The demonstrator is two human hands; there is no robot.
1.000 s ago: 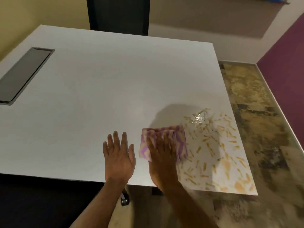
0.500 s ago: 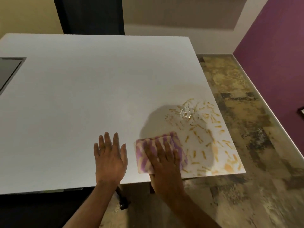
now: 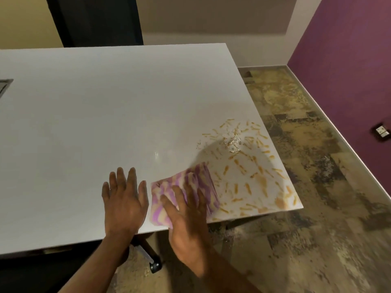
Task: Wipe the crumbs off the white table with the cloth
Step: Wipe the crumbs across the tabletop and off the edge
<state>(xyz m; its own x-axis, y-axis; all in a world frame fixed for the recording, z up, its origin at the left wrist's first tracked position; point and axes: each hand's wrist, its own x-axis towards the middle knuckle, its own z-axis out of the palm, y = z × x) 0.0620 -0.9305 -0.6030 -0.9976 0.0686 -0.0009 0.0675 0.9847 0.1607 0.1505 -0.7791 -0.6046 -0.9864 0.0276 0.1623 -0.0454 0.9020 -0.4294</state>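
A folded purple-and-cream striped cloth (image 3: 198, 182) lies on the white table (image 3: 105, 115) near its front edge. My right hand (image 3: 186, 214) presses flat on the cloth's near half, fingers spread over it. My left hand (image 3: 124, 199) rests palm down on the bare table just left of the cloth, fingers apart, holding nothing. Orange-yellow crumbs (image 3: 247, 172) lie scattered over the table's front right corner, to the right of the cloth. A small glittery clump (image 3: 231, 144) sits among the farther crumbs.
The table's right edge (image 3: 275, 149) and front edge border a mottled brown floor (image 3: 317, 208). A dark inset panel (image 3: 5, 85) shows at the table's far left. A castor wheel (image 3: 155, 266) stands under the front edge. A purple wall (image 3: 349, 60) rises on the right.
The view has shifted right and closer. My right hand with the cloth has turned slightly clockwise near the front edge. My left hand has stayed flat on the table.
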